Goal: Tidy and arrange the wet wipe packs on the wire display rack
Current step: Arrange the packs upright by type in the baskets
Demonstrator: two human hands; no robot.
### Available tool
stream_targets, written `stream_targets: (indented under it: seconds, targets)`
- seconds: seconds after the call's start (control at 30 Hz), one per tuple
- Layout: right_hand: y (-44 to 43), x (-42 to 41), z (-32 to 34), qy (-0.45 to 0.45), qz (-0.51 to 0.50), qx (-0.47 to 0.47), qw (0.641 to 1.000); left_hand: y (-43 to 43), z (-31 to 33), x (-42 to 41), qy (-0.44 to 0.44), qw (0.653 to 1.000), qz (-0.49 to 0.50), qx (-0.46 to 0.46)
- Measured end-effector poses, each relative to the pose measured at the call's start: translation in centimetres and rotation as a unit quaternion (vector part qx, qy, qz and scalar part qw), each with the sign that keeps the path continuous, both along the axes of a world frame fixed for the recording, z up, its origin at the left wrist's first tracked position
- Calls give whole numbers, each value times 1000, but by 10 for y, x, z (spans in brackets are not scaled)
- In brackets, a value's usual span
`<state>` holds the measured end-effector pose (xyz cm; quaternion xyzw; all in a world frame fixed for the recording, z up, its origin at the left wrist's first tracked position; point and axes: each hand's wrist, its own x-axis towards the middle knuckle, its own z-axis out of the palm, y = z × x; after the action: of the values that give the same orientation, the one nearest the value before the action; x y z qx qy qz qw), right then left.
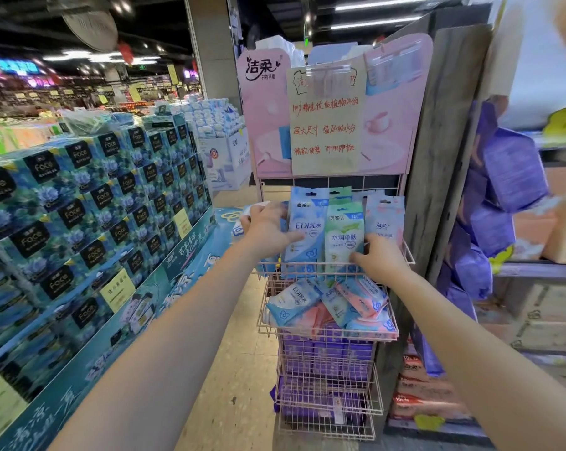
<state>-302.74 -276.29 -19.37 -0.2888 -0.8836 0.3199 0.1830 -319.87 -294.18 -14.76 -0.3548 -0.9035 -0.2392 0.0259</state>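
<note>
— Wet wipe packs [342,203]: where do they sit?

— Start at the left. A big stack of blue tissue boxes [96,206] fills that side, well apart from the rack. Next comes the left hand [267,226], at the left end of the top basket [307,264] of the pink wire rack [327,431]. Its fingers curl round a pale pack [250,211], and its thumb lies across the lower part of the blue pack [307,219].

— And beside the blue one?

— A green pack [345,232], touching it, then a pink pack [385,219]. All three stand upright in a row, with more packs behind them.

— The right hand?

— The right hand [377,255] pinches the green pack at its lower right corner. The thumb is in front and the fingers are tucked between the green and pink packs.

— What is lower down?

— The second basket [268,327] holds loose packs [294,302], blue, green and pink, lying tilted over one another. The baskets under it hold purple packs [327,356].

— And above?

— A pink sign board [268,125] with a yellow handwritten note [324,131] fixed to it. Just right of the rack stands a grey wooden post [437,157]. Beyond it hang purple bags [512,170], too blurred to read.
</note>
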Motion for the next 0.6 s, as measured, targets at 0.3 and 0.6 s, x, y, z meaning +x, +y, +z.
stream_targets:
  seconds: [0.3,0.6]
  targets:
    - [-5,-10,2,78,-29,-63,995,0,7,0,9,999,-18,37]
    - [-35,-60,54,79,2,93,992,2,-1,-9,8,997,-33,69]
